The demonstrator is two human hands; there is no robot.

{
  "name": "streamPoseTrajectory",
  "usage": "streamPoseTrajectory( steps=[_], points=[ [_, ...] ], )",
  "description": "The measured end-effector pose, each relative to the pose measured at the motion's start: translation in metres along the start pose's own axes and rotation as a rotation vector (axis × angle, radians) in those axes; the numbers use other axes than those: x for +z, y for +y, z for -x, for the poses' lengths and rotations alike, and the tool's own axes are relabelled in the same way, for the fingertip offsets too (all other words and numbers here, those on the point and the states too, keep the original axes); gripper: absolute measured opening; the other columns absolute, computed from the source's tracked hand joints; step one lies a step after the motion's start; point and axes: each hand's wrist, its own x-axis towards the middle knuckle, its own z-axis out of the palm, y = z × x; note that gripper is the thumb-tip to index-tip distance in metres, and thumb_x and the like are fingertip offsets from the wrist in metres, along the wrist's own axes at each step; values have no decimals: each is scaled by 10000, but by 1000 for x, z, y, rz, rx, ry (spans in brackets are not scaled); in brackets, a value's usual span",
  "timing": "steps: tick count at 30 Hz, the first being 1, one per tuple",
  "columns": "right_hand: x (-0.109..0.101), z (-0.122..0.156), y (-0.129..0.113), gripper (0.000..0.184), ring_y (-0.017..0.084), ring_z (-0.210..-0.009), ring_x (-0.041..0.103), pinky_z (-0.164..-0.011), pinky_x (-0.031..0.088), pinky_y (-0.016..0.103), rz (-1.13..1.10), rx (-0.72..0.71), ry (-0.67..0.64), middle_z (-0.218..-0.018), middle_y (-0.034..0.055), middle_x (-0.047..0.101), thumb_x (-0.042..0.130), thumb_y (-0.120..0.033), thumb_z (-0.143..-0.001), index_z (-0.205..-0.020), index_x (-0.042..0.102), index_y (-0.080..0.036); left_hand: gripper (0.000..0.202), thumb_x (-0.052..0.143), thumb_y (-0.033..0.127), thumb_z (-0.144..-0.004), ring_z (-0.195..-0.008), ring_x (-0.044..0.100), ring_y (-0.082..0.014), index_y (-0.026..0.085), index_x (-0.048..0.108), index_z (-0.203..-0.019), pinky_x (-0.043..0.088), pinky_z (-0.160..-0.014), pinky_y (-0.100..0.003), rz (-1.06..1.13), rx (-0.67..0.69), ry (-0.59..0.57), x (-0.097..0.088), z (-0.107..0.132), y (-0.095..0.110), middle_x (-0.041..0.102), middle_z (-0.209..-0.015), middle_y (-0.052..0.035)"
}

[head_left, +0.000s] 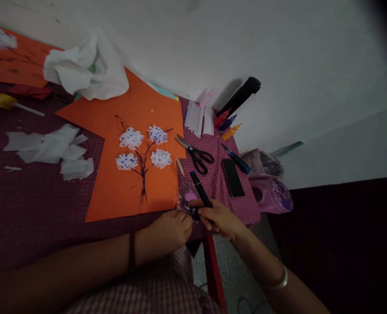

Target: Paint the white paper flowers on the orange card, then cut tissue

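Note:
Between the fingers and thumb of my right hand (220, 218) is a dark marker (200, 188) with a blue end pointing up and away. A fingertip of that hand reaches over a small clear dish (181, 192) with pink and dark purple in it, at the table's near edge. My left hand (174, 226) is closed against the dish's near side; what its fingers hold, if anything, is hidden. Left of the dish lies an orange sheet (105, 200) with a dark painted tree (144, 174) and several white paper blossoms dabbed with blue (161, 158).
Scissors (198, 157), a pencil stub (180, 167), a phone (233, 178) and a blue cutter (237, 159) lie right of the sheet. Paint tubes (231, 131) stand near the wall. Paper scraps (54, 146) and a white cloth (92, 69) are on the left.

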Motion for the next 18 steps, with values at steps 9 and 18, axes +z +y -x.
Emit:
streamPoseTrajectory(
  steps=[9,18],
  points=[
    [-10,-11,15,109,148,-720,574,-651,393,247,708,-467,242,-756,5,622,559,-117,-813,-786,636,-188,92,575,166,-901,-893,573,-217,151,644,-959,465,-732,-345,-21,14,-1,0,9,-14,671,-966,-62],
    [-10,-13,7,90,158,-696,561,-618,370,254,687,-454,269,-779,-6,614,598,-240,-858,-941,583,-209,120,553,124,-897,-850,587,-215,139,650,-966,457,-631,-333,-47,-5,-95,-14,10,-10,685,-1033,-83]
  ],
)
